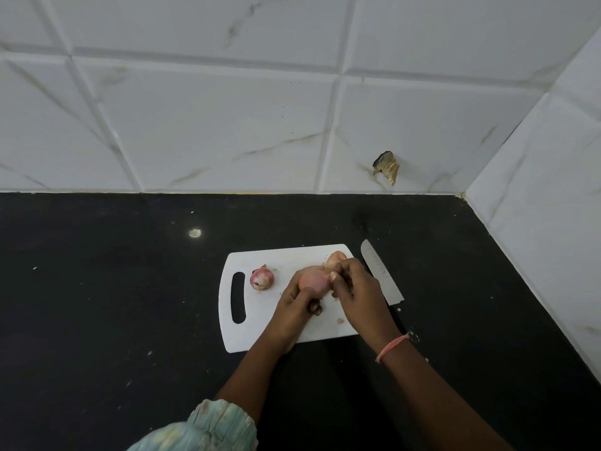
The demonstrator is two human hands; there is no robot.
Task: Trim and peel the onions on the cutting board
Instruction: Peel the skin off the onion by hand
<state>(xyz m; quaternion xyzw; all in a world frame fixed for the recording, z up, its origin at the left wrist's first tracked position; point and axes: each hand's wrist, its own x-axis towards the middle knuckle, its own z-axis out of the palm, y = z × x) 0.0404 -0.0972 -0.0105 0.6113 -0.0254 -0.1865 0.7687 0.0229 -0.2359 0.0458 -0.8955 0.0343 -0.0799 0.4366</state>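
While a second onion waits unpeeled near the handle slot of the white board, a person works the skin off another onion held just above the board's middle. The left hand cups the bulb from below, fingers curled round it; the right hand has thumb and fingertips pinched at the bulb's far end, apparently on a flap of papery skin, though the exact hold is hidden behind the knuckles. A loose piece of skin lies at the board's far right corner. The knife rests on the black counter just beside the board's right edge, blade pointing to the tiled wall, untouched. The peeling looks best done by drawing the skin down along the bulb toward its other end in one strip while the lower hand turns the onion, keeping the grip firm but not crushing. One onion appears part done; the other has yet to be started.
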